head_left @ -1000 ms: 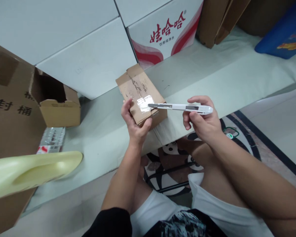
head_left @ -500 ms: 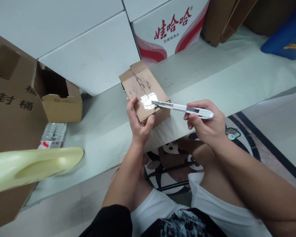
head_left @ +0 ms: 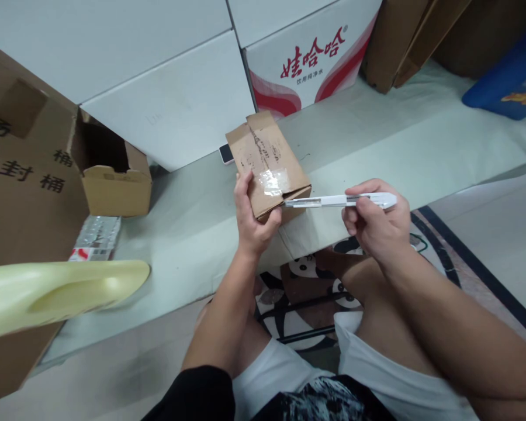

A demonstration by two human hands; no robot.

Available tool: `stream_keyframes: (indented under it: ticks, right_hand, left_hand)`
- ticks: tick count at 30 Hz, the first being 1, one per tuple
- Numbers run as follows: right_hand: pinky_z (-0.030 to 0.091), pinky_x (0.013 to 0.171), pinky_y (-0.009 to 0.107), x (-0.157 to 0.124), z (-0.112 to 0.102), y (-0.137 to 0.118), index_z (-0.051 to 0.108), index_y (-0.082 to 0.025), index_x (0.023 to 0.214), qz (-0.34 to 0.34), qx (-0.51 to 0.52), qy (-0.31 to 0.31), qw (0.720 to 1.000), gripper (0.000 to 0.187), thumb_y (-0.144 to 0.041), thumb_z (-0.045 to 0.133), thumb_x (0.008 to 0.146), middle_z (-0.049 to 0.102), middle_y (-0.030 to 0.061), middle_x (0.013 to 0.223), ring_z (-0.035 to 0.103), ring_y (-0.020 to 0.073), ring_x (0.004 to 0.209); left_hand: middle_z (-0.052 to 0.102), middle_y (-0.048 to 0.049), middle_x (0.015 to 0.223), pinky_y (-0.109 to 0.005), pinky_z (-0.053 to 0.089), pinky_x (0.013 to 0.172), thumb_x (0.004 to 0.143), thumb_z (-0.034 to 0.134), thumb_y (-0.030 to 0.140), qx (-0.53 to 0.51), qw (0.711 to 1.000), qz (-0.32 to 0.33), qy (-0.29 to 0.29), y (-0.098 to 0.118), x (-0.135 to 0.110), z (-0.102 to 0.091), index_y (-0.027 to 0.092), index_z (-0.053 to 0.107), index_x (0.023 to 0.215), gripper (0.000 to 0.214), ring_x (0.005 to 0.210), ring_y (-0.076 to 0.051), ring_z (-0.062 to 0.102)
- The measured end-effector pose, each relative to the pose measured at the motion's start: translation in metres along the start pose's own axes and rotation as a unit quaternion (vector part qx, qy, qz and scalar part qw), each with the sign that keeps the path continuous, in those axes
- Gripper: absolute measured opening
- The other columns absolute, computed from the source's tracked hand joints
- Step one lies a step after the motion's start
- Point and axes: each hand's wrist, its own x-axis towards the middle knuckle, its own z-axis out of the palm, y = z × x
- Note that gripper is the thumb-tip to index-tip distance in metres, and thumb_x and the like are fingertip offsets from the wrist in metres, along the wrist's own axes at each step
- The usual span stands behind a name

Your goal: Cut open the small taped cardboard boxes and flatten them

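Note:
A small brown cardboard box (head_left: 267,153) sits in front of me, with black marks and a patch of clear tape (head_left: 273,181) on its top. My left hand (head_left: 256,216) grips the box's near left corner, thumb at the front edge and fingers along the side. In my right hand (head_left: 377,219) is a white utility knife (head_left: 339,201), pointing left. Its blade tip meets the near edge of the box top, just below the tape. The top flap's right part is slightly raised beside the blade.
A light green cloth (head_left: 184,234) covers the bench. White cartons (head_left: 166,99) stand behind the box, with a phone-like object (head_left: 225,154) near them. An open cardboard box (head_left: 118,190), a plastic-wrapped pack (head_left: 97,234) and a pale yellow object (head_left: 70,289) lie left. A blue container (head_left: 504,88) stands far right.
The knife tip has moved from the tape on top to the box's near edge. My right hand has shifted slightly right. The flap edge near the blade has lifted, and the view has shifted a little.

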Motion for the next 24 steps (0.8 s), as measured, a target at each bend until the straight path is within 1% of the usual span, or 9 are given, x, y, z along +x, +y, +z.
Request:
stream_keyframes:
  ticks: [4, 7, 9, 12, 15, 18, 19, 21, 24]
  right_hand:
    - [0.030, 0.035, 0.025, 0.003, -0.002, 0.003, 0.062, -0.025, 0.089, -0.002, 0.000, 0.041, 0.999, 0.031, -0.054, 0.073, 0.087, 0.050, -0.0064, 0.052, 0.042, 0.0097, 0.038]
    - [0.026, 0.034, 0.025, 0.010, -0.004, 0.005, 0.059, -0.026, 0.089, -0.044, 0.015, 0.120, 0.992, 0.031, -0.055, 0.071, 0.086, 0.044, -0.0080, 0.052, 0.039, 0.0095, 0.036]
    - [0.028, 0.035, 0.025, 0.015, -0.007, 0.006, 0.058, -0.027, 0.098, -0.063, 0.004, 0.159, 0.985, 0.031, -0.054, 0.070, 0.086, 0.052, -0.0071, 0.061, 0.042, 0.0090, 0.038]
    - [0.035, 0.037, 0.026, 0.019, -0.015, 0.012, 0.056, -0.030, 0.108, -0.046, -0.013, 0.154, 0.987, 0.037, -0.059, 0.068, 0.088, 0.062, -0.0035, 0.082, 0.049, 0.0082, 0.042]
    - [0.035, 0.038, 0.026, 0.024, -0.025, 0.020, 0.055, -0.031, 0.105, -0.012, 0.028, 0.144, 0.989, 0.038, -0.067, 0.055, 0.094, 0.058, -0.0044, 0.080, 0.046, 0.0074, 0.041]
    - [0.034, 0.039, 0.023, 0.030, -0.032, 0.031, 0.055, -0.031, 0.107, -0.002, 0.016, 0.165, 0.986, 0.033, -0.062, 0.053, 0.097, 0.059, -0.0041, 0.080, 0.049, 0.0082, 0.045]
    - [0.037, 0.042, 0.023, 0.032, -0.032, 0.035, 0.056, -0.030, 0.108, -0.001, -0.019, 0.158, 0.987, 0.030, -0.058, 0.056, 0.096, 0.060, -0.0029, 0.083, 0.053, 0.0090, 0.049]
    - [0.047, 0.052, 0.025, 0.032, -0.029, 0.042, 0.061, -0.028, 0.109, 0.001, -0.132, 0.092, 0.987, 0.024, -0.047, 0.061, 0.094, 0.063, 0.0006, 0.091, 0.060, 0.0121, 0.061]
    - [0.057, 0.077, 0.038, 0.029, -0.021, 0.049, 0.069, -0.025, 0.113, 0.014, -0.323, -0.045, 0.945, 0.025, -0.030, 0.061, 0.090, 0.064, 0.0068, 0.101, 0.065, 0.0195, 0.081]
  left_hand:
    - [0.048, -0.0132, 0.153, -0.049, 0.034, 0.126, 0.090, 0.060, 0.066, 0.001, 1.000, -0.002, 0.006, -0.001, 0.001, -0.001, 0.028, 0.039, 0.152, 0.076, 0.150, -0.033, 0.041]
    - [0.048, -0.0117, 0.155, -0.048, 0.035, 0.126, 0.089, 0.060, 0.069, -0.026, 0.999, -0.019, 0.015, -0.004, 0.001, -0.004, 0.030, 0.040, 0.151, 0.076, 0.152, -0.033, 0.040]
    - [0.047, -0.0106, 0.156, -0.048, 0.036, 0.126, 0.089, 0.058, 0.072, -0.044, 0.998, -0.031, 0.023, -0.007, 0.001, -0.006, 0.032, 0.040, 0.151, 0.076, 0.153, -0.034, 0.039]
    - [0.045, -0.0095, 0.158, -0.047, 0.038, 0.125, 0.090, 0.054, 0.075, -0.068, 0.996, -0.038, 0.045, -0.012, 0.003, -0.005, 0.034, 0.040, 0.151, 0.075, 0.152, -0.033, 0.042]
    - [0.048, -0.0074, 0.158, -0.046, 0.039, 0.125, 0.089, 0.053, 0.076, -0.124, 0.988, -0.045, 0.078, -0.016, 0.005, -0.003, 0.036, 0.042, 0.150, 0.074, 0.151, -0.031, 0.045]
    - [0.058, -0.0074, 0.151, -0.044, 0.042, 0.123, 0.090, 0.049, 0.074, -0.200, 0.968, -0.100, 0.115, -0.019, 0.008, -0.006, 0.032, 0.050, 0.145, 0.070, 0.148, -0.030, 0.050]
    - [0.061, -0.0079, 0.147, -0.043, 0.044, 0.123, 0.090, 0.048, 0.074, -0.223, 0.959, -0.128, 0.120, -0.020, 0.009, -0.009, 0.030, 0.054, 0.142, 0.069, 0.147, -0.030, 0.051]
    - [0.066, -0.0080, 0.143, -0.042, 0.046, 0.122, 0.088, 0.047, 0.073, -0.261, 0.942, -0.174, 0.117, -0.021, 0.013, -0.017, 0.027, 0.060, 0.136, 0.067, 0.146, -0.030, 0.052]
    - [0.068, -0.0065, 0.141, -0.041, 0.044, 0.122, 0.087, 0.048, 0.071, -0.313, 0.918, -0.219, 0.103, -0.024, 0.019, -0.030, 0.027, 0.065, 0.126, 0.061, 0.145, -0.028, 0.054]
